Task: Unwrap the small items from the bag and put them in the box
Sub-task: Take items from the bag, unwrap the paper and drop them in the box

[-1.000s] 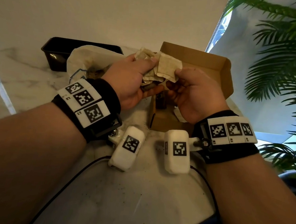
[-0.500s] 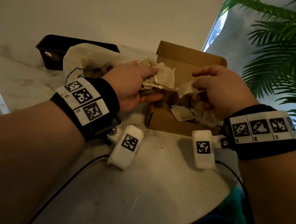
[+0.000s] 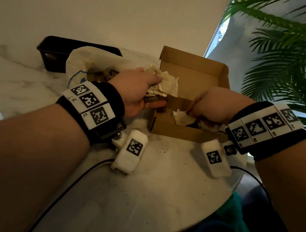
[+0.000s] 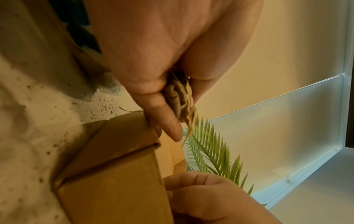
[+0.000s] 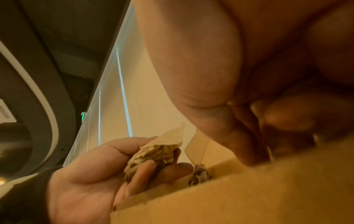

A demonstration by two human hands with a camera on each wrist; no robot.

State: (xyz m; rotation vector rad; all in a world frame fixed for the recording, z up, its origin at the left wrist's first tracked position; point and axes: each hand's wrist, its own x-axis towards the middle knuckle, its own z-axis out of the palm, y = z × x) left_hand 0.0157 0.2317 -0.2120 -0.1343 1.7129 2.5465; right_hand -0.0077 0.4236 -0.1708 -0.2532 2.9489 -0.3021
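My left hand (image 3: 153,91) hovers at the left edge of the open cardboard box (image 3: 184,133), gripping a bunch of crumpled beige wrapping paper (image 3: 167,84) with a small dark item (image 3: 151,99) under it. The left wrist view shows that paper (image 4: 180,103) pinched between thumb and fingers above the box corner (image 4: 114,181). My right hand (image 3: 193,110) is down inside the box with its fingers curled, pinching a torn piece of paper (image 3: 181,118). The white bag (image 3: 90,62) lies open behind my left wrist. In the right wrist view the left hand (image 5: 134,163) shows its paper (image 5: 159,150).
A black tray (image 3: 60,53) stands behind the bag at the back left. More paper scraps (image 3: 211,126) and a dark item (image 3: 161,109) lie in the box. Dark crumbs dot the marble table (image 3: 161,173). A palm plant (image 3: 289,64) stands to the right.
My right hand pulled a piece of paper away to the right, then went down into the box with it. The left hand stayed at the box's left edge with its bunch.
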